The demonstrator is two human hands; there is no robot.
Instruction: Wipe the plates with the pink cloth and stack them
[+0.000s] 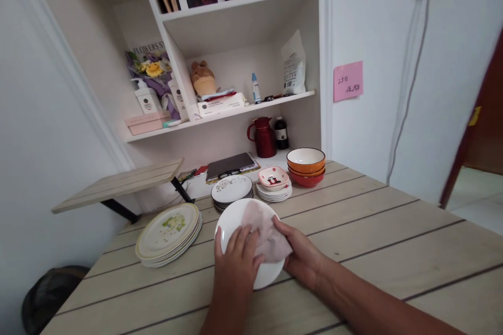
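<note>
A white plate (267, 275) is held tilted above the table's near middle, with a pale pink cloth (265, 233) spread over its face. My left hand (236, 259) lies across the plate's left part; its outermost finger is by the left rim, while the inner fingers and thumb press on the cloth's left edge. Gripping the right rim is my right hand (302, 254), its thumb on top over the cloth and its other fingers beneath, partly hidden. Just beyond the plate stands a stack of dark-rimmed plates (231, 188) with a floral pattern.
Yellow-rimmed plates (168, 230) are stacked at left. Behind, a small square dish (274, 178) tops white saucers (275, 195), beside stacked orange and red bowls (306, 167). A red jug (264, 137), dark bottle (281, 133) and laptop-like slab (230, 166) stand farther back. A raised wooden shelf (121, 183) overhangs the left.
</note>
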